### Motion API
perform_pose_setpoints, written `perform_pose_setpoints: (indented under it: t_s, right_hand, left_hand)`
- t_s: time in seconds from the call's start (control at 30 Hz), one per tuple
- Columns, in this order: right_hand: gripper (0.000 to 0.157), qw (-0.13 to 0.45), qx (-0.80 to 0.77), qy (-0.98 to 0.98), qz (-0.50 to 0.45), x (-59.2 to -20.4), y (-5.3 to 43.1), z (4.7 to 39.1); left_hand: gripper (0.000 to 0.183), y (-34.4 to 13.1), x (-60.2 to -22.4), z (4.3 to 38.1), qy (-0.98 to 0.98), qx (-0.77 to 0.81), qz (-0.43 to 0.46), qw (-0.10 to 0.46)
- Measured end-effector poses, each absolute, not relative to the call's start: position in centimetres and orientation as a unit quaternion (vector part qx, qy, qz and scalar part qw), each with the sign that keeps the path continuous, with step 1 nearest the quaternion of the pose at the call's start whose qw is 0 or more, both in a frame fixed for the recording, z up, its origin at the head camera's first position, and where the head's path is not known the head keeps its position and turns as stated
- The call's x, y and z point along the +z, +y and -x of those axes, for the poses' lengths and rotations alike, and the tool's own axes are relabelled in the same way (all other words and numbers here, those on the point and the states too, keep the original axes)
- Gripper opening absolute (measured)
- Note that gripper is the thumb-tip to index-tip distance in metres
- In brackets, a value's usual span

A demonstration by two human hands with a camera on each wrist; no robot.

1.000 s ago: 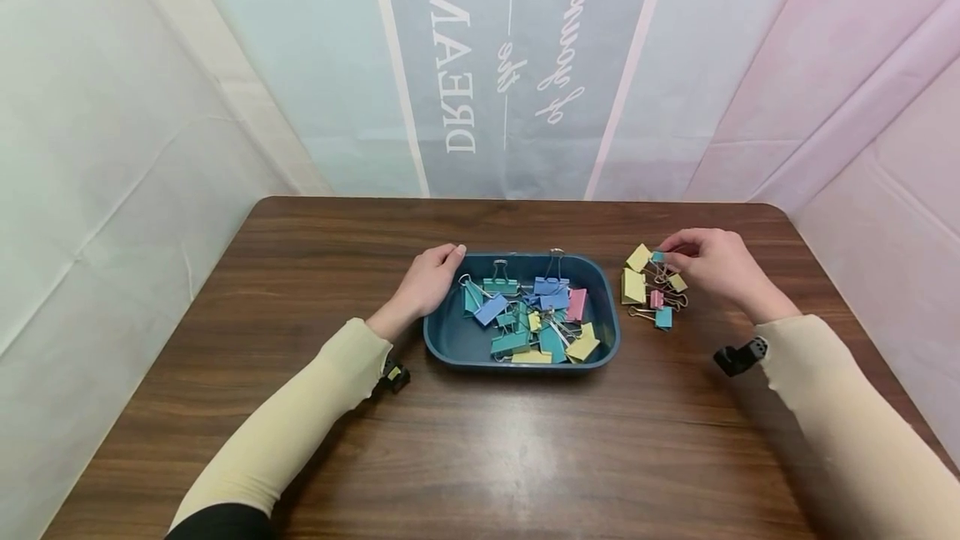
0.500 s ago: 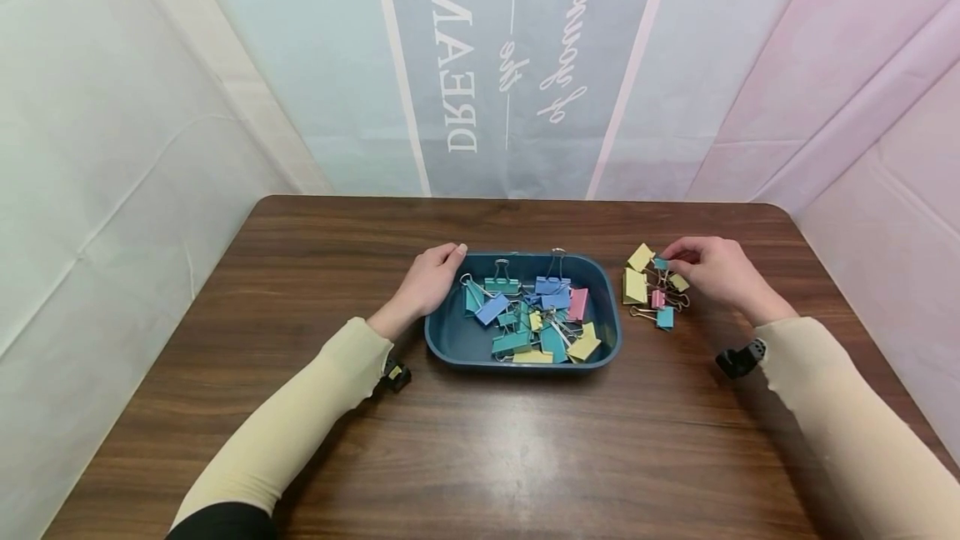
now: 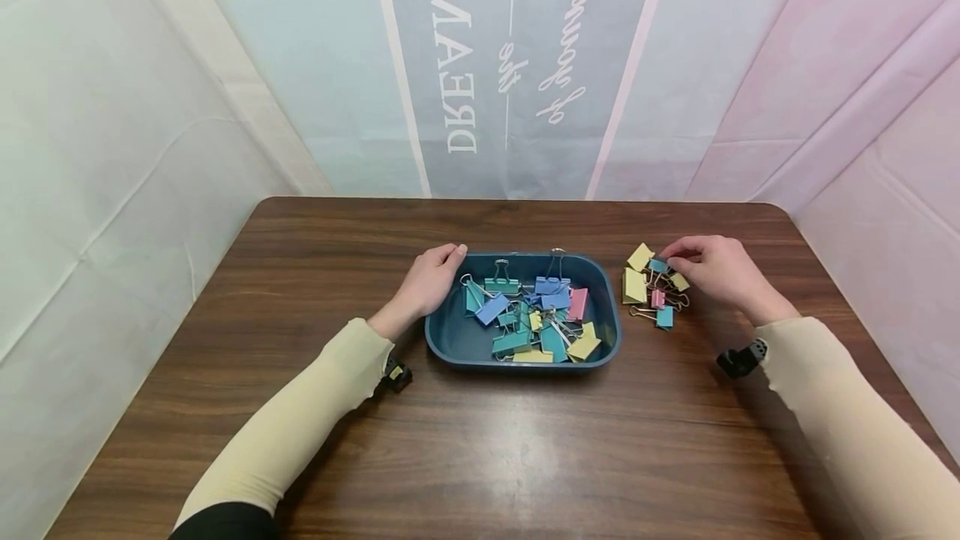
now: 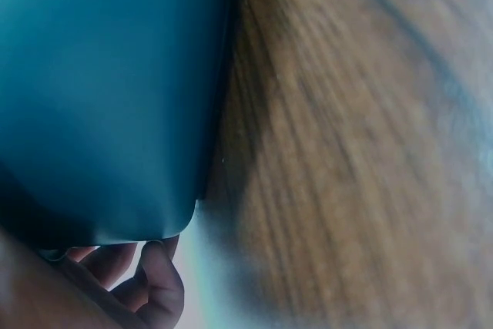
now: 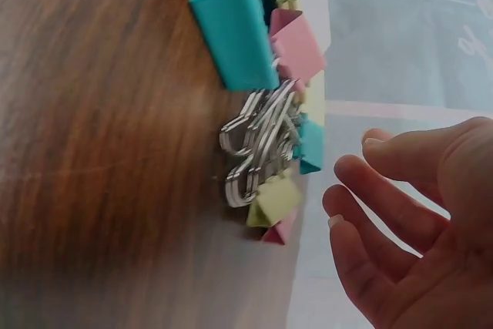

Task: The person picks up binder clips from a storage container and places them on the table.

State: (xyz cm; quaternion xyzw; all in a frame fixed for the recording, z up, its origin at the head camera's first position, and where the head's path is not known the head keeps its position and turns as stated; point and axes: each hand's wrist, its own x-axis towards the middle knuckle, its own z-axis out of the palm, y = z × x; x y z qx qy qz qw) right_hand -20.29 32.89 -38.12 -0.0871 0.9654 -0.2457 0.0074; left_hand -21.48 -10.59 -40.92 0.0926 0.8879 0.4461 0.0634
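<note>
My left hand (image 3: 427, 283) grips the left end of a dark blue tray (image 3: 459, 347), thumb on the rim. In the left wrist view its curled fingers (image 4: 160, 287) show at the tray's corner. Several blue, teal, yellow and pink binder clips (image 3: 513, 342) lie jumbled inside. Right of the tray is a small pile of binder clips (image 3: 633, 285). My right hand (image 3: 712, 267) hovers at its far right side, fingertips near a small teal binder clip (image 3: 657, 266). In the right wrist view that teal clip (image 5: 311, 144) stands apart from the loosely bent fingers, which hold nothing.
The brown wooden table (image 3: 502, 457) reaches back to a printed cloth backdrop (image 3: 517, 65). Pale cloth walls (image 3: 112, 148) stand at both sides. A black wrist camera (image 3: 740, 358) sits under the right forearm.
My right hand has shifted slightly toward me. The small teal binder clip by its fingertips lies a little nearer and shows more fully. The left hand and tray keep their place.
</note>
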Motion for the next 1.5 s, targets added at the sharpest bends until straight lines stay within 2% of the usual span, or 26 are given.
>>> perform_pose_setpoints:
  t_s: [0.4,0.93,1.13,1.5]
  right_hand:
    - [0.016,-0.018,-0.269,0.950,0.155,-35.1,27.7,19.1]
    - [0.013,0.014,-0.240,0.917,0.317,-31.6,17.1,20.2]
    - [0.011,0.015,-0.258,0.905,0.337,-30.5,14.2,21.0]
    - [0.013,0.044,-0.263,0.894,0.359,-32.4,10.5,22.1]
  left_hand:
    - [0.049,-10.5,-40.7,21.3,0.891,0.440,-0.098,0.054]
    - [0.050,-10.5,-40.8,21.4,0.887,0.447,-0.100,0.055]
    - [0.049,-10.6,-41.0,21.5,0.888,0.446,-0.094,0.057]
    - [0.047,-10.6,-40.9,21.6,0.884,0.454,-0.099,0.058]
